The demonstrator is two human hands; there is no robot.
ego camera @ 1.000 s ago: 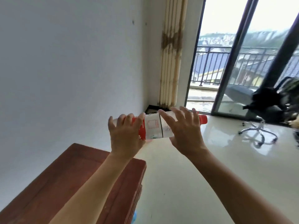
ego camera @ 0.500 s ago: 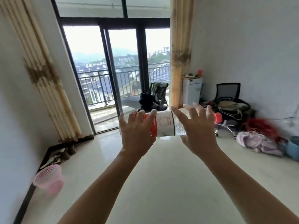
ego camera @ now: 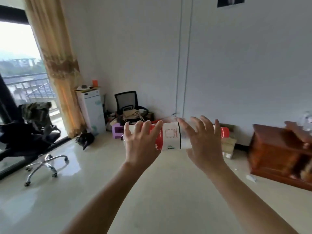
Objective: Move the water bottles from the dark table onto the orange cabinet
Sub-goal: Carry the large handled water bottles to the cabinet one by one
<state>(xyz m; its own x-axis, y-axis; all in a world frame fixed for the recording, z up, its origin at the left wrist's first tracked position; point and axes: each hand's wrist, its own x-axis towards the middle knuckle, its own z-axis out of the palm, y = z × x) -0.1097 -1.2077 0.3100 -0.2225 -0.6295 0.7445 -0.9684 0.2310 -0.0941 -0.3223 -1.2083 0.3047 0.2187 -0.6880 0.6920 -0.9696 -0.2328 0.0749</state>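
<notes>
A clear water bottle (ego camera: 170, 138) with a red-and-white label and a red cap lies sideways in mid-air in front of me, cap to the right. My left hand (ego camera: 141, 146) grips its base end and my right hand (ego camera: 203, 142) grips its neck end. An orange-brown wooden cabinet (ego camera: 273, 152) stands against the wall at the right edge, blurred. Something clear, perhaps another bottle (ego camera: 306, 119), stands on top of it, too blurred to tell.
A black office chair (ego camera: 33, 137) with clothes on it stands at the left by the balcony door. A white unit (ego camera: 92, 110), a second chair (ego camera: 128, 105), a purple stool (ego camera: 117, 130) and clutter fill the far corner. Cardboard (ego camera: 228, 146) leans on the wall.
The view has swung right, from the table and wall past the balcony door to the far corner and the orange cabinet. Both hands keep hold of the bottle, held sideways.
</notes>
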